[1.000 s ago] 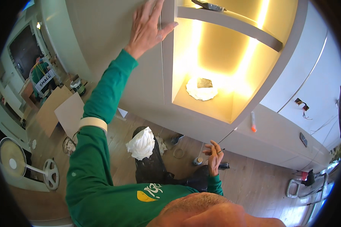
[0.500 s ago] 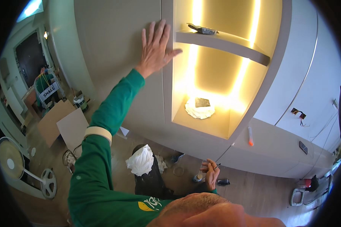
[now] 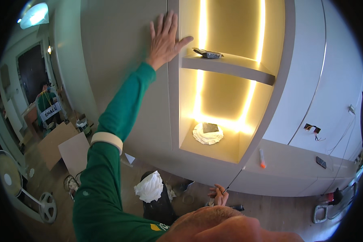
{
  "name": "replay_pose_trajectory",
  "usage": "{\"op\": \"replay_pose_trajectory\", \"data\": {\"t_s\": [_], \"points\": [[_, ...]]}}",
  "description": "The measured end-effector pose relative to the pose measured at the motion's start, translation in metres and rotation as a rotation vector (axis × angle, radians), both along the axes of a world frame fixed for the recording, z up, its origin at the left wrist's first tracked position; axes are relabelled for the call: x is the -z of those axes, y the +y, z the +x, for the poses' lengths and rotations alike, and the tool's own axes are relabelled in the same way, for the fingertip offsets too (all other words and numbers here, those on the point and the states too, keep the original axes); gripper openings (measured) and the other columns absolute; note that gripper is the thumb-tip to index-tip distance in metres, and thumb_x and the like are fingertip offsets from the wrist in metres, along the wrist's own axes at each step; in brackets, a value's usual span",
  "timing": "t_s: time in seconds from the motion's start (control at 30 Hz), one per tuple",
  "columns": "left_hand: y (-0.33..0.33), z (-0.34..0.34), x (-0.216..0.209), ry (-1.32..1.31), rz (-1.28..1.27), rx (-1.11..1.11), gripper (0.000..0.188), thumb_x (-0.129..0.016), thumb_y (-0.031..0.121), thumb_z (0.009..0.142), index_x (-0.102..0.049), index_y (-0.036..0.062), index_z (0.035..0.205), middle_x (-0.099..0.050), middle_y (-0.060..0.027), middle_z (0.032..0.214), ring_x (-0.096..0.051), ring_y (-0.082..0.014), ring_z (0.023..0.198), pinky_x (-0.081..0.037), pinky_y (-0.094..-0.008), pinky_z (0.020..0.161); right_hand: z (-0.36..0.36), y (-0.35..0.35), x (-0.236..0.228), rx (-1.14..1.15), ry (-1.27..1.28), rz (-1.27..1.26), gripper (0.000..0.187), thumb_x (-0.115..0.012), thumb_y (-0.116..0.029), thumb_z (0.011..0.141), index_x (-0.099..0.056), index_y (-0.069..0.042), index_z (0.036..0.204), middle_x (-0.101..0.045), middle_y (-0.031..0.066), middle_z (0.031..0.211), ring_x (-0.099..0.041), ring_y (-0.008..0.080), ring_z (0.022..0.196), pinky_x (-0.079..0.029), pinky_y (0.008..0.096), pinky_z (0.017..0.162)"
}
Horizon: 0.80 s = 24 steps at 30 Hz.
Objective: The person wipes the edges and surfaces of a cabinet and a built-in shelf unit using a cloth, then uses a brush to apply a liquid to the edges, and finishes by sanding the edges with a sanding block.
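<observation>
High on the beige cabinet panel (image 3: pixel 125 48), my left hand (image 3: pixel 163 45) lies flat with its fingers spread, its thumb reaching over the edge of the lit shelf niche (image 3: pixel 230 72). Low down, below that niche, my right hand (image 3: pixel 218 196) has its fingers closed around a thin dark stick-like tool (image 3: pixel 226 190), whose exact kind I cannot make out. A small dark object (image 3: pixel 208 53) rests on the niche's middle shelf. On the niche's bottom sits a white crumpled bundle (image 3: pixel 207 138) with a dark flat piece on top.
A black bin-like container (image 3: pixel 159 209) topped with white crumpled material (image 3: pixel 149 187) stands on the floor. Boards (image 3: pixel 74 151) and a fan (image 3: pixel 10 177) are at the left. On the low ledge lie an orange-tipped tube (image 3: pixel 262 159) and a phone-like object (image 3: pixel 321 162). Wires (image 3: pixel 312 129) stick out of the wall.
The view has tilted upward, so the niche sits lower in the picture. My left hand stays flat by the niche's edge; my right hand, still holding the thin tool, appears lower.
</observation>
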<state>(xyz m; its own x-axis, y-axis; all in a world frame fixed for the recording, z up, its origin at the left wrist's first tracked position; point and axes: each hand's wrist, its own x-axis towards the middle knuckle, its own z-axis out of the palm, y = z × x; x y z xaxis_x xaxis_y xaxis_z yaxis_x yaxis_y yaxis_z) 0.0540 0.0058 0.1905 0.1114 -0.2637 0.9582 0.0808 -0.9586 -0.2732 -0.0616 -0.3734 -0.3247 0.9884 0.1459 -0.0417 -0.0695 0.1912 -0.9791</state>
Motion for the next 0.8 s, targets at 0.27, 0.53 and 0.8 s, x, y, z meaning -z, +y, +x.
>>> {"op": "replay_pose_trajectory", "data": {"t_s": [0.27,0.53,0.8], "points": [[0.010,-0.028,0.003,0.072,0.260,-0.162,0.080,-0.052,0.065,0.092,-0.033,0.0190,0.156,-0.025,-0.0163,0.161,-0.023,-0.0385,0.148,-0.016,-0.0642,0.118,0.006,-0.004,0.004,-0.002,0.006,0.010,0.031,-0.042,-0.009,0.102,-0.063,0.006,0.119,-0.072,0.0169,0.094,-0.068,0.0196,0.065,-0.054,0.0305,0.062],[0.013,-0.058,0.055,0.254,0.314,-0.214,0.079,-0.056,0.063,0.090,-0.038,0.0192,0.153,-0.026,-0.0201,0.160,-0.024,-0.0405,0.147,-0.019,-0.0627,0.118,-0.010,-0.001,0.009,-0.042,0.003,0.034,0.030,-0.043,-0.009,0.101,-0.064,0.005,0.118,-0.072,0.0158,0.094,-0.068,0.0188,0.066,-0.054,0.0294,0.063],[0.010,-0.072,0.141,0.476,0.321,-0.152,0.079,-0.060,0.062,0.089,-0.040,0.0206,0.153,-0.023,-0.0217,0.161,-0.024,-0.0391,0.148,-0.019,-0.0620,0.119,-0.008,-0.009,-0.002,-0.027,0.001,0.031,0.030,-0.043,-0.011,0.103,-0.065,0.001,0.120,-0.072,0.0136,0.095,-0.067,0.0167,0.066,-0.053,0.0275,0.061]]}}
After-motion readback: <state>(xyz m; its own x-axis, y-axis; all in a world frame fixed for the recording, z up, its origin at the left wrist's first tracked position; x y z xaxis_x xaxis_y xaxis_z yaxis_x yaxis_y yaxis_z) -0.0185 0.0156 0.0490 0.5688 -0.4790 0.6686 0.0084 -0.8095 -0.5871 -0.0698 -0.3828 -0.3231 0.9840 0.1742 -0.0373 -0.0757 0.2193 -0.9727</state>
